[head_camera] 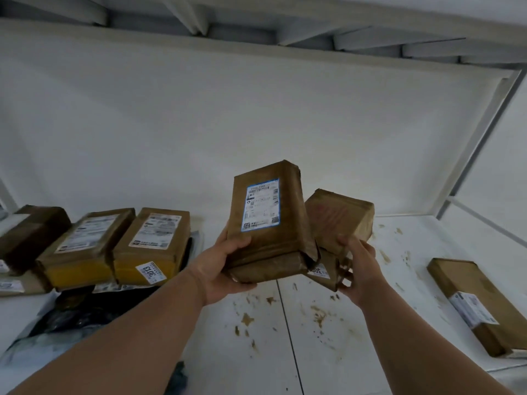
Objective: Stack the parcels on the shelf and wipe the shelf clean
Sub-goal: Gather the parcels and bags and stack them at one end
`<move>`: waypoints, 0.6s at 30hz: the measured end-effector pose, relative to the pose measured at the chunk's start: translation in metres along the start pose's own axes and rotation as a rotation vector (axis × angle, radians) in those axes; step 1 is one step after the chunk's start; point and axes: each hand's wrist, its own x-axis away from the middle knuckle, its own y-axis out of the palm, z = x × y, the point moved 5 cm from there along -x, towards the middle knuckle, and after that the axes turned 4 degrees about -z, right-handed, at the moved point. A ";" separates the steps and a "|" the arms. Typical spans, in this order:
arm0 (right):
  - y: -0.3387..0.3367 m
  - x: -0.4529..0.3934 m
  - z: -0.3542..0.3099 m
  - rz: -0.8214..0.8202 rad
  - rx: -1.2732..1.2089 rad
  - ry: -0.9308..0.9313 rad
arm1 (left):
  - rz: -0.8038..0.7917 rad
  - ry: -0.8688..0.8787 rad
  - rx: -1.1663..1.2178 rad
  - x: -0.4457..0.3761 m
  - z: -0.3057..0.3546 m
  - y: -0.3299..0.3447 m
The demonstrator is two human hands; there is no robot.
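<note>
white shelf w/ brown stains: left hand grips labelled parcel, right hand grips smaller parcel; best set both squarely beside stacked parcels b4 wiping.

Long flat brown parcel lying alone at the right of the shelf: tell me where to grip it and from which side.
Grip the long flat brown parcel across its narrow width near the middle, coming from above. It lies flat on the stained white shelf with both long edges free, and a mid-length hold should keep it from tipping.
</note>
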 end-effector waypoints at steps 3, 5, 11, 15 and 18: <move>0.032 0.009 -0.001 -0.058 0.009 -0.028 | 0.063 0.090 0.010 0.024 0.023 -0.019; 0.056 0.015 0.003 -0.106 0.009 -0.032 | 0.088 0.156 0.036 0.042 0.041 -0.033; 0.137 0.031 0.022 -0.240 -0.022 0.002 | 0.265 0.261 -0.009 0.100 0.091 -0.091; 0.185 0.043 0.025 -0.350 0.017 0.032 | 0.405 0.293 0.014 0.147 0.116 -0.132; 0.212 0.050 0.024 -0.430 0.072 0.062 | 0.527 0.315 0.006 0.177 0.129 -0.162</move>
